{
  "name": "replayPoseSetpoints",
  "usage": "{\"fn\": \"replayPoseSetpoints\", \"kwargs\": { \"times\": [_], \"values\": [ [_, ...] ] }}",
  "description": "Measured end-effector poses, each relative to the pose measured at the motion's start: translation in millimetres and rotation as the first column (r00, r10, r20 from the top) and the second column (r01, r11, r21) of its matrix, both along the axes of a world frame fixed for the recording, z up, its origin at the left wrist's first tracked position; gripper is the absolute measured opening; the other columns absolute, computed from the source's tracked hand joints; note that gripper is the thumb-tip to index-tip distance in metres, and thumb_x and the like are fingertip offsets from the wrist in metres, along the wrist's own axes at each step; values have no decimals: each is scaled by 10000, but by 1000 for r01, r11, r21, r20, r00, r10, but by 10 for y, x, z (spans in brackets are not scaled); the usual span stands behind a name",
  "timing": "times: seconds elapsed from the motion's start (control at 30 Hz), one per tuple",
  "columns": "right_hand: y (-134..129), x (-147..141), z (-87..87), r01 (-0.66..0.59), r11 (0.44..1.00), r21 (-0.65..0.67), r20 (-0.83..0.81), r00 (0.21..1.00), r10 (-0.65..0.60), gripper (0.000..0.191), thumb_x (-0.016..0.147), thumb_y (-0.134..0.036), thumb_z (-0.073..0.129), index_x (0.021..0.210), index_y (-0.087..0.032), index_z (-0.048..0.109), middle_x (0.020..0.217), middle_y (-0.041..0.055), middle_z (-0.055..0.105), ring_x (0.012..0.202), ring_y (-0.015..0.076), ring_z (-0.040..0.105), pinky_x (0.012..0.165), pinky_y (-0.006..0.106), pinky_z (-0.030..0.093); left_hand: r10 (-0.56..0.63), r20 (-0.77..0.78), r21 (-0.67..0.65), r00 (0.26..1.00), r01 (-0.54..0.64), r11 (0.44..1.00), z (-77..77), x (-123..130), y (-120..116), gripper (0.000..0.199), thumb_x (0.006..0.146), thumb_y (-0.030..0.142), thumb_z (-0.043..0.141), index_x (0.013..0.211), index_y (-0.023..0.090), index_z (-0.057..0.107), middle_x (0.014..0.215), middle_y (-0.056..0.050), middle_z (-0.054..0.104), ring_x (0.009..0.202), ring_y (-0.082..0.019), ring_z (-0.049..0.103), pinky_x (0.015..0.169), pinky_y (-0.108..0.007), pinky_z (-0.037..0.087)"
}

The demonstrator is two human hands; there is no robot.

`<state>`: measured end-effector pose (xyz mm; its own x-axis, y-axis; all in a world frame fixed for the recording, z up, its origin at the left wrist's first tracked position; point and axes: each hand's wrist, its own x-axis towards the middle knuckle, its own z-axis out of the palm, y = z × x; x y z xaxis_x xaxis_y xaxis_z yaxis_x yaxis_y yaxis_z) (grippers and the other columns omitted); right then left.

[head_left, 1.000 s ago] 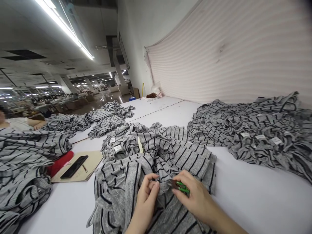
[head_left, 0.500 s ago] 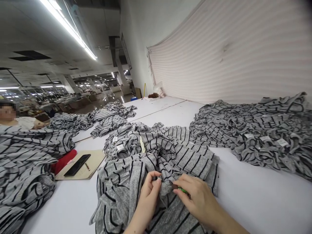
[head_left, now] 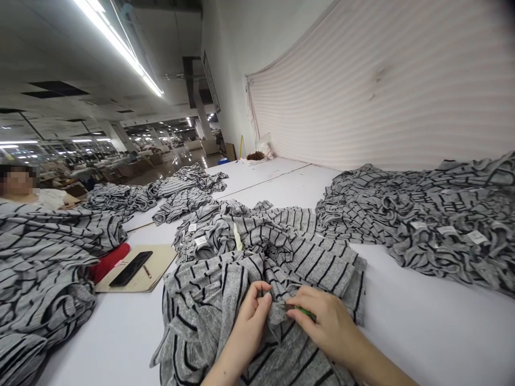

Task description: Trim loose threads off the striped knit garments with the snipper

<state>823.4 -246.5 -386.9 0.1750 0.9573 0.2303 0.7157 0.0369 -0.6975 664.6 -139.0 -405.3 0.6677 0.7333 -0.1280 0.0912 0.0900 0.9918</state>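
A grey knit garment with black stripes lies bunched in front of me. My left hand is closed in a pinch on a fold of it, thumb against the fingers. Close by on the right, my right hand has its fingers wrapped round a small green tool; most of it is hidden in the palm, so its kind cannot be made out. The fingertips of that hand touch the same gathered fold. Beyond the hands, a pale strip and white labels show on the striped cloth.
Striped garments are heaped at right and at left on the white table. A phone and a pen lie on a notebook, beside red cloth. A person sits at far left.
The view has shifted slightly, so everything sits a little further right. The dark end of the tool showed beside the fold before; now only green is seen. Both hands keep their hold.
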Motion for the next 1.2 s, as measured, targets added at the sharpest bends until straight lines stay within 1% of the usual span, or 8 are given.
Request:
{"fn": "replayPoseSetpoints", "kwargs": {
  "times": [0.13,0.23,0.33,0.53,0.63,0.77,0.97,1.2],
  "values": [
    [89,-35,-38,42,999,-7,-221,974,-43,329,768,-295,687,1092,-274,633,1022,16,641,881,200,602,739,267,435,-7,-13,11,1000,7,1000,0,10,9,418,849,579,497,1054,217,454,572,105,301,447,-70,228,411,-192,173],
    [204,-115,-89,31,998,49,-291,957,-16,62,791,-274,628,781,-213,630,763,-11,598,733,170,549,655,251,391,-11,-38,53,999,13,999,36,4,-17,395,868,558,464,1052,209,470,594,85,376,463,-83,320,432,-189,272],
    [262,-152,-143,53,996,77,-481,876,-9,234,841,-337,551,660,-190,530,645,-33,483,649,144,466,598,239,350,-18,-80,298,997,42,954,37,-22,-73,215,843,361,561,978,197,525,716,22,528,626,-124,485,585,-221,411],
    [73,-28,-196,129,991,32,-629,773,-81,321,875,-451,514,684,-198,463,649,-47,408,638,132,410,590,233,348,81,118,923,990,-140,359,-113,-107,-146,238,769,-24,423,755,206,483,820,-24,571,763,-145,544,698,-236,459],
    [-48,-30,-183,75,997,-8,-527,847,-68,204,850,-390,569,785,-198,553,699,-33,496,681,150,474,619,241,377,112,156,947,981,-181,265,-124,-144,-144,263,770,-45,425,753,211,484,874,-34,571,796,-143,556,726,-234,468],
    [-68,-124,-148,56,998,0,-446,894,-50,290,784,-223,628,1070,-253,586,982,4,617,841,184,570,696,255,436,118,117,885,986,-158,437,-85,-161,-123,219,761,1,499,743,219,491,878,-31,601,825,-164,578,743,-254,459],
    [92,-94,-113,121,989,87,-220,970,-100,101,879,-180,500,848,-220,587,841,4,621,806,185,587,707,281,427,72,24,309,997,-76,948,15,-126,-72,188,853,327,577,1005,216,569,837,-20,615,788,-176,548,727,-267,412],
    [-7,-6,25,-24,998,57,-78,997,28,249,858,-210,598,1095,-283,630,960,13,622,864,190,596,747,284,444,46,40,14,998,-47,999,144,-114,-31,354,811,490,608,1014,202,572,734,38,463,687,-127,389,678,-235,331]
  ]
}}
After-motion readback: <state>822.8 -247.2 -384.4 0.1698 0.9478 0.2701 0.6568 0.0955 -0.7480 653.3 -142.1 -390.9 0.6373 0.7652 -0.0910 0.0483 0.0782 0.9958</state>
